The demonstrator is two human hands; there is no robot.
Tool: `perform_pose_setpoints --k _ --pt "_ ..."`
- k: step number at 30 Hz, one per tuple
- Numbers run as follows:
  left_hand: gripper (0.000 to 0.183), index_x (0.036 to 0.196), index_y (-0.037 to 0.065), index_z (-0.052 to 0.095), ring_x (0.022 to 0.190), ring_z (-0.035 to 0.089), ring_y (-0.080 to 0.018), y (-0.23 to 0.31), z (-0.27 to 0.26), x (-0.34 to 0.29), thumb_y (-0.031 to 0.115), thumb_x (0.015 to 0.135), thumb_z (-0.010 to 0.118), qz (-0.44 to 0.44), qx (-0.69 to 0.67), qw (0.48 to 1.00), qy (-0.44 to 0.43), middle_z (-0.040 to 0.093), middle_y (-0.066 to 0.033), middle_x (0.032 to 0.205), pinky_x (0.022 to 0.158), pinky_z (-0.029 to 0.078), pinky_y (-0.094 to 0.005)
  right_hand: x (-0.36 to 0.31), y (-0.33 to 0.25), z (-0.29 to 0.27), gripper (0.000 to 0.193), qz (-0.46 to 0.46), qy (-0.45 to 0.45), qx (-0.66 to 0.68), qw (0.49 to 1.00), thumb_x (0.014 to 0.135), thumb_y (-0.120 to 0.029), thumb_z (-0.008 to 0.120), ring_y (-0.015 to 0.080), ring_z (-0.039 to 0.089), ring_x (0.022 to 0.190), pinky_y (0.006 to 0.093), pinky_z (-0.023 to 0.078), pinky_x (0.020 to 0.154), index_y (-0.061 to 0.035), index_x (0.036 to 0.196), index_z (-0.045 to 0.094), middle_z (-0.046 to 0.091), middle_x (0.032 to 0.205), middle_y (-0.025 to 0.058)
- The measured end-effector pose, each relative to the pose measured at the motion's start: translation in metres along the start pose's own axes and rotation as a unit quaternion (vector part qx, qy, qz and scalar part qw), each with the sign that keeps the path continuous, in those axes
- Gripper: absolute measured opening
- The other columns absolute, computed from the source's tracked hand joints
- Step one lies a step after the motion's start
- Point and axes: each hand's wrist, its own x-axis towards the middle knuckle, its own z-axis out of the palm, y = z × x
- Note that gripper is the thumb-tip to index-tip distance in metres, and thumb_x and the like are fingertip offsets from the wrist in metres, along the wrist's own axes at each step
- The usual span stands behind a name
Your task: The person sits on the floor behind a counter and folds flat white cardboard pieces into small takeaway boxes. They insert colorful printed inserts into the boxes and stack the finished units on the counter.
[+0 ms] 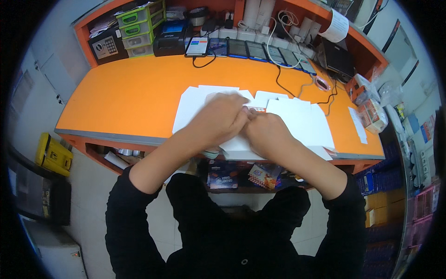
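White cardboard sheets with cut flaps (302, 122), like flattened boxes, lie spread at the front edge of the orange desk (125, 100). Over their middle, my two hands meet with fingertips close together. My left hand (222, 116) is curled and slightly blurred. Beside it, my right hand (268, 132) is closed like a fist, knuckles up. A small orange-and-white printed patch (257, 109) shows just beyond the fingers. Whatever the fingers pinch is hidden by the hands.
Several phones and tablets (237, 48) line the back, with cables trailing onto the desk. A black printer (171, 39), green-trimmed drawers (139, 32) and a safe (108, 48) stand back left. Wrapped packages (371, 114) and pink-handled scissors (321, 83) lie right. Below is an open shelf.
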Motion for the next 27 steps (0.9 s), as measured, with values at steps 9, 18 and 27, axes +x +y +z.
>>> perform_pose_setpoints --k 9,18,27 --pt "0.040 0.129 0.005 0.050 0.125 0.044 -0.0280 -0.007 0.022 -0.011 0.020 0.092 0.051 -0.021 0.030 0.997 -0.067 0.052 -0.0132 0.131 0.108 0.031 -0.0366 0.017 0.102 -0.016 0.039 0.065 -0.143 0.101 0.983 0.070 -0.019 0.069 0.0315 0.054 0.105 0.0397 0.043 0.089 -0.0035 0.105 0.065 0.063 0.100 0.0145" --pt "0.041 0.128 0.005 0.051 0.121 0.048 -0.0272 -0.001 0.022 -0.007 0.016 0.088 0.054 -0.049 0.045 0.996 -0.065 0.052 -0.0119 0.131 0.104 0.035 -0.0376 0.012 0.097 -0.011 0.026 0.069 -0.063 0.061 0.994 0.070 -0.017 0.068 0.0272 0.055 0.095 0.0366 0.045 0.082 -0.0020 0.091 0.064 0.063 0.093 0.0128" --pt "0.036 0.121 0.003 0.055 0.115 0.051 -0.0299 -0.004 0.025 -0.003 0.007 0.085 0.054 -0.029 0.063 0.997 -0.038 0.056 -0.0141 0.124 0.098 0.039 -0.0388 -0.052 0.065 -0.021 0.033 0.085 -0.072 0.128 0.986 0.081 -0.002 0.054 0.0301 0.059 0.106 0.0370 0.046 0.090 -0.0055 0.114 0.060 0.059 0.118 0.0172"
